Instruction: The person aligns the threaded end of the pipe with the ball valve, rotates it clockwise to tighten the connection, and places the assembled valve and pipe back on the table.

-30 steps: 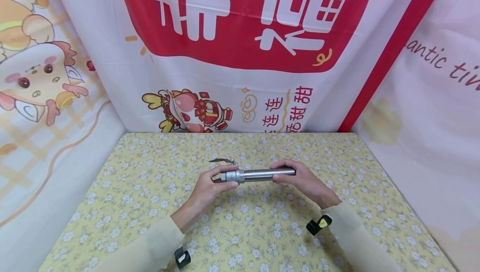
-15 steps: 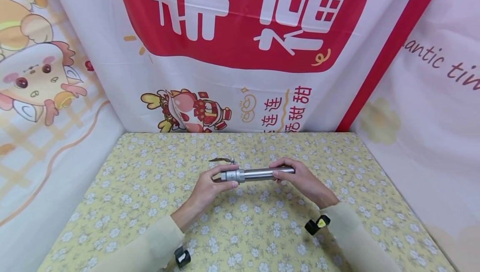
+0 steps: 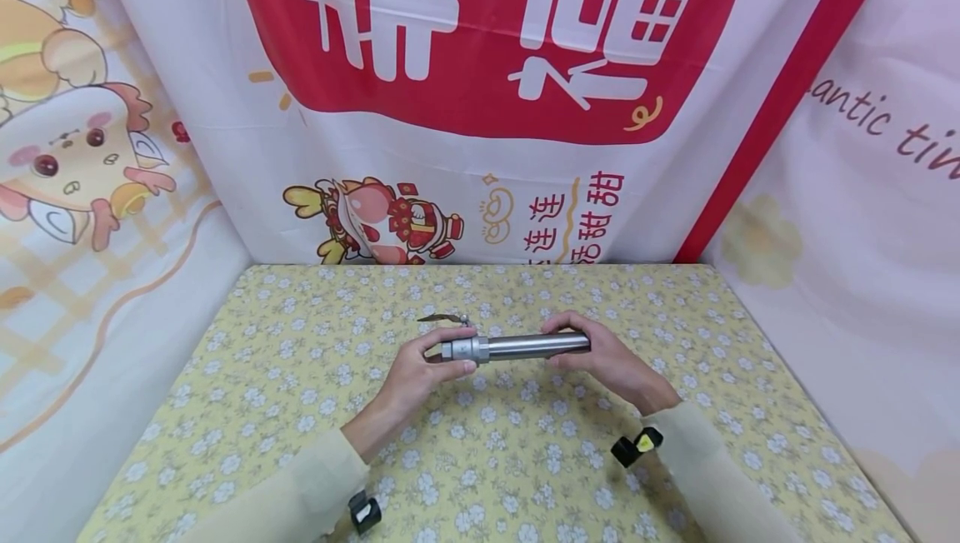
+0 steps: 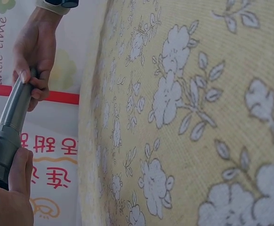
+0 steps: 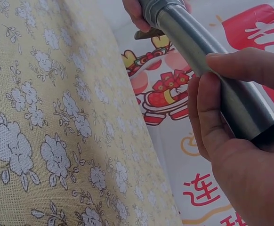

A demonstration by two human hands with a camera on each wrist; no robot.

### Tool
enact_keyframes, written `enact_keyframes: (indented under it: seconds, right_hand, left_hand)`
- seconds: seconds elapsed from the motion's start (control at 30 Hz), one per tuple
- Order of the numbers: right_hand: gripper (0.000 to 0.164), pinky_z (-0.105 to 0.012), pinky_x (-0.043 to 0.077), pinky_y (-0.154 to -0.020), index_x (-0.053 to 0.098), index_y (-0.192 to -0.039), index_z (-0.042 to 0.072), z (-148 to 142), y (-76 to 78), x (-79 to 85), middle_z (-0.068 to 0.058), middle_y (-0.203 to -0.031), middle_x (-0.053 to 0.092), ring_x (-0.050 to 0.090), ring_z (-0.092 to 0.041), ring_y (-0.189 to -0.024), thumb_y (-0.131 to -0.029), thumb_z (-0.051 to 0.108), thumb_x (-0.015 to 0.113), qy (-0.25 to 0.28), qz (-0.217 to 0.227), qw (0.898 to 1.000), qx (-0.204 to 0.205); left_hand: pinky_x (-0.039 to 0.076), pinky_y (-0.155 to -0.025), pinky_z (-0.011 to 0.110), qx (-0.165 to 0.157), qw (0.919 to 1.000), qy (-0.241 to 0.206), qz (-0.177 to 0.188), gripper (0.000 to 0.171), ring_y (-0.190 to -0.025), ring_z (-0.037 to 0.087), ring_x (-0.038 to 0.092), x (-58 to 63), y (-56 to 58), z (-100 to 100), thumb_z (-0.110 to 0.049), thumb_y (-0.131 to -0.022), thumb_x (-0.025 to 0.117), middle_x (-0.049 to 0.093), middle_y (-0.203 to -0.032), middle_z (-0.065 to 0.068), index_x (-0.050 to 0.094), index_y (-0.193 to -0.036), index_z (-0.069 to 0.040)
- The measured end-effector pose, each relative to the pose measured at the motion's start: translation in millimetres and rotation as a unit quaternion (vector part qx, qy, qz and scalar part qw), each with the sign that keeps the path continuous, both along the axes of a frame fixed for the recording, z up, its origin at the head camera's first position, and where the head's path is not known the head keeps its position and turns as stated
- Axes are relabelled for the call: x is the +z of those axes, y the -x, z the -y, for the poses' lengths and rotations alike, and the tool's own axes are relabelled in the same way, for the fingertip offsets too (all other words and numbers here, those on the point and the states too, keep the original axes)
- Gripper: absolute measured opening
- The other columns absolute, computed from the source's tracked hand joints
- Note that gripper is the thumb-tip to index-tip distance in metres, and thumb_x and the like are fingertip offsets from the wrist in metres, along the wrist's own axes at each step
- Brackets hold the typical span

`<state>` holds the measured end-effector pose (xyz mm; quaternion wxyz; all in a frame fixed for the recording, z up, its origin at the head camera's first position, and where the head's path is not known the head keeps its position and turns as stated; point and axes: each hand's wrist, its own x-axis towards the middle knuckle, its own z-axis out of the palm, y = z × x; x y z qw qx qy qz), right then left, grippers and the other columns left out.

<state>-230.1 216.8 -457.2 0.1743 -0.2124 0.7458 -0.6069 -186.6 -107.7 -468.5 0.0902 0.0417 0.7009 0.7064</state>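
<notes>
A shiny steel tube [image 3: 521, 347] with a grey metal fitting [image 3: 467, 351] on its left end is held level above the cloth in the head view. My left hand [image 3: 420, 366] grips the fitting between thumb and fingers. A thin brown lever-like piece [image 3: 441, 319] sticks out on the fitting's far side. My right hand [image 3: 600, 353] holds the tube's right end, thumb on the near side, fingers on the far side. In the right wrist view, thumb and fingers wrap the tube [image 5: 198, 42] near its open end. In the left wrist view, the fitting [image 4: 7, 141] sits between the left fingers.
A table with a yellow floral cloth [image 3: 487, 476] lies below the hands. White printed hangings enclose it: one with a red panel [image 3: 480, 102] behind, one at the left [image 3: 180, 226], one at the right [image 3: 847, 276].
My right thumb rises over the tube's upper face, then returns to its near side, and the fingers shift a little. The left hand and fitting stay in place.
</notes>
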Motion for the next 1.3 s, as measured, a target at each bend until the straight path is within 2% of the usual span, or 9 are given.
enact_keyframes:
  seconds: [0.1,0.3,0.63,0.87,1.1,1.2,1.3]
  right_hand:
    - [0.04,-0.037,0.06,-0.087,0.063,-0.137,0.005,-0.2,-0.4,1.5,-0.018,-0.134,0.06,0.065,-0.021,-0.102,-0.101,0.008,0.079,-0.001,-0.001,1.0,0.002]
    - [0.039,-0.044,0.062,-0.09,0.065,-0.138,0.005,-1.3,-0.5,2.4,-0.021,-0.134,0.062,0.068,-0.021,-0.103,-0.101,0.004,0.077,-0.004,0.006,1.0,-0.003]
    - [0.039,-0.04,0.064,-0.089,0.065,-0.139,0.001,-1.2,-0.6,0.7,-0.022,-0.131,0.064,0.069,-0.02,-0.103,-0.101,0.0,0.075,0.01,0.013,1.0,-0.002]
    - [0.039,-0.037,0.064,-0.088,0.066,-0.139,0.001,-1.0,0.1,0.4,-0.021,-0.13,0.065,0.071,-0.018,-0.102,-0.102,0.006,0.077,0.005,0.018,1.0,-0.008]
    - [0.04,-0.046,0.062,-0.091,0.068,-0.139,0.006,-1.5,1.3,0.3,-0.018,-0.132,0.066,0.072,-0.02,-0.102,-0.102,0.017,0.08,-0.016,0.021,0.999,-0.02]
    - [0.04,-0.047,0.063,-0.092,0.068,-0.139,0.005,-1.1,1.9,0.2,-0.019,-0.132,0.066,0.073,-0.02,-0.103,-0.103,0.019,0.079,-0.017,0.022,0.999,-0.022]
    - [0.041,-0.042,0.064,-0.091,0.067,-0.14,0.002,-0.4,2.4,0.1,-0.025,-0.133,0.065,0.075,-0.019,-0.102,-0.104,0.019,0.078,-0.011,0.024,0.999,-0.022]
  left_hand:
    - [0.06,-0.096,0.033,-0.003,1.0,-0.002,-0.003,0.049,-0.117,0.023,0.068,-0.7,-0.1,0.2,-0.012,-0.093,0.089,0.059,-0.152,0.011,0.075,-0.14,-0.016]
    - [0.059,-0.095,0.032,-0.006,0.9999,0.003,-0.012,0.05,-0.117,0.024,0.068,-2.4,-0.3,0.5,-0.012,-0.092,0.089,0.059,-0.153,0.011,0.075,-0.14,-0.016]
    - [0.059,-0.093,0.031,0.005,0.9998,0.006,-0.016,0.047,-0.118,0.025,0.069,-3.2,-1.5,0.4,-0.013,-0.091,0.09,0.062,-0.151,0.008,0.078,-0.136,-0.019]
    - [0.059,-0.094,0.033,0.004,0.9999,0.004,-0.013,0.049,-0.118,0.023,0.069,-4.0,-1.1,1.6,-0.011,-0.09,0.09,0.061,-0.152,0.005,0.078,-0.136,-0.022]
    - [0.06,-0.094,0.033,0.005,0.9999,0.004,-0.011,0.049,-0.117,0.023,0.069,-3.9,-1.1,1.9,-0.011,-0.09,0.09,0.061,-0.151,0.005,0.078,-0.136,-0.022]
    - [0.06,-0.094,0.033,0.005,0.9999,0.001,-0.009,0.049,-0.117,0.023,0.069,-4.0,-1.0,2.1,-0.011,-0.09,0.09,0.061,-0.151,0.006,0.078,-0.136,-0.022]
    - [0.06,-0.094,0.033,0.005,1.0,-0.003,-0.007,0.049,-0.117,0.023,0.069,-3.8,-0.8,2.2,-0.01,-0.09,0.09,0.061,-0.151,0.007,0.078,-0.137,-0.022]
